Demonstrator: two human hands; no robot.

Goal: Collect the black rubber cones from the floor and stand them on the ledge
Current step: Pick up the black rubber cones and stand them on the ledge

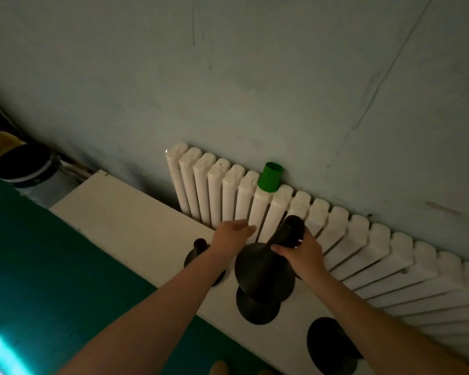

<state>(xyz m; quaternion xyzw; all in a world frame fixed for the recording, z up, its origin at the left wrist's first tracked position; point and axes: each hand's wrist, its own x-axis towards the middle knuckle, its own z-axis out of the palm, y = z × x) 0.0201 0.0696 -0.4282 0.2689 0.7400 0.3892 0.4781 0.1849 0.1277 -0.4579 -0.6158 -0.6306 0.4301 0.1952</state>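
The white ledge [119,212] runs slantwise from upper left to lower right, with the green floor [65,266] along its near edge and a white radiator [363,253] along its far one. Three black rubber cones stand on it in a row, apart: the left cone [199,244] upright with its base half hidden, the middle cone [257,309] showing only its round base, the right cone [328,345] largely hidden.
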